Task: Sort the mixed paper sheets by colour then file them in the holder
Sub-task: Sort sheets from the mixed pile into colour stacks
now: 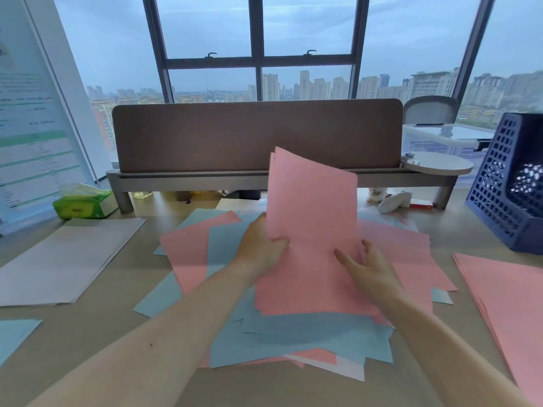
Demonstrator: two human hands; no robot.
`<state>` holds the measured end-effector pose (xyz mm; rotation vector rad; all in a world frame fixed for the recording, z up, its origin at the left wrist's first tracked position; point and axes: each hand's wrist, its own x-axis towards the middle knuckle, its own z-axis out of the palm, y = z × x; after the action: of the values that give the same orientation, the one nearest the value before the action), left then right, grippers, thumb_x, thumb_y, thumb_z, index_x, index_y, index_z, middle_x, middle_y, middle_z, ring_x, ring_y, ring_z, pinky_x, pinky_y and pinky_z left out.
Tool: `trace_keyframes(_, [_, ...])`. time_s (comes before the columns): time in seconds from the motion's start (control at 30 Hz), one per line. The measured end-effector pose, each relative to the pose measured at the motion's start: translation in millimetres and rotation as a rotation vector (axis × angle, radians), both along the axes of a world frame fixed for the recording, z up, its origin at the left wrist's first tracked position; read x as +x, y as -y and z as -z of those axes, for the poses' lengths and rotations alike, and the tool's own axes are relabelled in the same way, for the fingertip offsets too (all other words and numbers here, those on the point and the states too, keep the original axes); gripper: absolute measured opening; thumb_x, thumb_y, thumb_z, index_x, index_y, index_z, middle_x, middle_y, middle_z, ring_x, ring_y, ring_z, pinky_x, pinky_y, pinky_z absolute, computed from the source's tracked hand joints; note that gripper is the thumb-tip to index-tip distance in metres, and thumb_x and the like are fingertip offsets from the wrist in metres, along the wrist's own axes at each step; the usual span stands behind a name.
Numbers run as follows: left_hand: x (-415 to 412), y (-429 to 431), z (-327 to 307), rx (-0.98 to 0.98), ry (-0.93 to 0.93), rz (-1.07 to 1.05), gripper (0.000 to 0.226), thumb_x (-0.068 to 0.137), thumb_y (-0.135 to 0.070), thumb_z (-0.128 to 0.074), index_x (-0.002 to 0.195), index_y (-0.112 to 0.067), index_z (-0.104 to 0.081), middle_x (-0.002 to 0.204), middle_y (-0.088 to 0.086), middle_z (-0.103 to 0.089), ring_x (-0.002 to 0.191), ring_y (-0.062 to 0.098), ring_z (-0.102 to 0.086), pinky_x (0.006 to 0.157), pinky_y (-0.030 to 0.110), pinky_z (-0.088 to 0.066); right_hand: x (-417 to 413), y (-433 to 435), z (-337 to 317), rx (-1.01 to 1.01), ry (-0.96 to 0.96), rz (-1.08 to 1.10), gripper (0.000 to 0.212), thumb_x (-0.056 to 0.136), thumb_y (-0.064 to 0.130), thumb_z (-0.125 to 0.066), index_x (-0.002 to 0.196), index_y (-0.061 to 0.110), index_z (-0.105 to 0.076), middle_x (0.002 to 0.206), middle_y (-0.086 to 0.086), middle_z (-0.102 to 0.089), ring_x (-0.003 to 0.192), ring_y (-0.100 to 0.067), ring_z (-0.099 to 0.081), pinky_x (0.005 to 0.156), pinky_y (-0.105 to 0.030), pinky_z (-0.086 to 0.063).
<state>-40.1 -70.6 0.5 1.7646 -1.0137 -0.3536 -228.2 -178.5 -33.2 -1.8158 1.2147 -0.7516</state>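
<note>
A mixed pile (293, 333) of pink, blue and white sheets lies mid-counter (102, 348). Above it the right hand (367, 268) is palm-down on pink paper, fingers apart and gripping nothing. The left hand (261, 245) has its fingers clamped on the left edge of the pink sheets (311, 198), which stand nearly upright, long axis vertical, top leaning toward the window. The navy holder (499, 186) stands far right.

Pink sheets (311, 195), perhaps two, upright
</note>
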Motion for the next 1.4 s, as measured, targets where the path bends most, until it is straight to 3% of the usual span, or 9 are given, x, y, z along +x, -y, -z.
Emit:
trace_keyframes(0.13, [10.4, -6.0, -20.0, -0.180, -0.121, 0.027, 0.024, 0.090, -0.003, -0.067, 0.096, -0.026, -0.070, 0.091, -0.006, -0.076, 0.079, 0.009, -0.071, 0.067, 0.020, -0.057, -3.1, 8.2, -15.0, 0.099, 0.342, -0.059, 0.020, 0.094, 0.006, -0.062, 0.113, 0.011, -0.064, 0.089, 0.001, -0.075, 0.072, -0.013, -0.070, 0.068, -0.029, -0.058])
trace_keyframes(0.23, [9.3, -5.7, -32.8, -0.316, -0.145, -0.009, 0.021, 0.088, -0.004, -0.068, 0.096, -0.024, -0.072, 0.089, -0.002, -0.078, 0.080, 0.014, -0.073, 0.069, 0.030, -0.059, 2.6, 7.1, -31.5, -0.018, 0.437, -0.045, 0.019, 0.094, -0.006, -0.054, 0.099, 0.009, -0.064, 0.083, -0.001, -0.075, 0.069, -0.017, -0.066, 0.063, -0.029, -0.054])
trace_keyframes(0.37, [7.0, -6.9, -29.7, -0.370, -0.180, -0.021, 0.024, 0.090, -0.011, -0.073, 0.108, -0.026, -0.068, 0.091, -0.018, -0.075, 0.083, 0.002, -0.072, 0.067, 0.017, -0.056, 5.0, 4.5, -31.3, -0.021, 0.498, -0.117, 0.013, 0.099, 0.005, -0.057, 0.104, 0.014, -0.063, 0.094, -0.001, -0.077, 0.083, -0.018, -0.072, 0.078, -0.036, -0.057])
trace_keyframes(0.5, [7.6, -16.4, -1.7, -0.262, -0.198, 0.019, 0.033, 0.094, -0.019, -0.070, 0.124, -0.027, -0.060, 0.108, -0.013, -0.074, 0.099, 0.005, -0.071, 0.084, 0.027, -0.057, -4.8, -1.8, -13.8, -0.128, 0.363, -0.164, 0.019, 0.098, 0.035, -0.056, 0.111, 0.026, -0.066, 0.106, 0.005, -0.075, 0.101, -0.020, -0.070, 0.094, -0.049, -0.053])
trace_keyframes(0.63, [-5.0, -13.1, -3.4, -0.104, -0.038, 0.053, 0.034, 0.095, -0.045, -0.046, 0.126, -0.037, -0.056, 0.115, -0.013, -0.071, 0.106, 0.012, -0.068, 0.097, 0.045, -0.054, -25.4, 2.7, -19.2, -0.212, 0.243, -0.064, 0.032, 0.090, 0.046, -0.046, 0.098, 0.020, -0.064, 0.090, -0.005, -0.073, 0.082, -0.023, -0.069, 0.078, -0.054, -0.055])
trace_keyframes(0.8, [-59.5, 26.0, -45.7, 0.079, 0.205, 0.159, 0.021, 0.094, -0.026, -0.052, 0.092, -0.013, -0.068, 0.089, 0.005, -0.072, 0.086, 0.025, -0.069, 0.078, 0.040, -0.055, -109.8, 22.7, -62.6, -0.198, 0.194, 0.154, 0.013, 0.092, 0.028, -0.065, 0.096, 0.015, -0.067, 0.090, -0.004, -0.075, 0.075, -0.018, -0.071, 0.067, -0.036, -0.059])
trace_keyframes(0.93, [-128.9, 66.7, -45.4, 0.179, 0.171, 0.314, 0.034, 0.097, -0.025, -0.059, 0.083, 0.005, -0.065, 0.074, 0.010, -0.073, 0.058, 0.013, -0.069, 0.060, 0.024, -0.050, -210.5, 35.7, -74.6, -0.227, -0.005, 0.356, 0.019, 0.086, 0.034, -0.059, 0.085, 0.018, -0.069, 0.083, -0.001, -0.074, 0.081, -0.027, -0.070, 0.079, -0.049, -0.058])
trace_keyframes(1.2, [-268.9, 104.6, -1.0, 0.367, 0.063, 0.558, 0.038, 0.104, -0.005, -0.048, 0.066, -0.006, -0.055, 0.061, 0.005, -0.054, 0.050, 0.013, -0.050, 0.035, 0.013, -0.035, -352.5, 28.5, -34.7, -0.070, -0.387, 0.468, 0.035, 0.099, 0.020, -0.050, 0.130, 0.009, -0.061, 0.128, -0.009, -0.065, 0.117, -0.030, -0.059, 0.103, -0.040, -0.046])
trace_keyframes(1.4, [-278.9, 121.9, 25.0, 0.430, 0.195, 0.465, 0.027, 0.097, -0.024, -0.060, 0.075, -0.010, -0.065, 0.090, 0.014, -0.073, 0.093, 0.032, -0.070, 0.069, 0.028, -0.044, -365.0, 29.3, -6.9, -0.133, -0.424, 0.504, 0.025, 0.097, 0.014, -0.054, 0.112, 0.009, -0.074, 0.109, -0.008, -0.073, 0.103, -0.031, -0.065, 0.088, -0.033, -0.049])
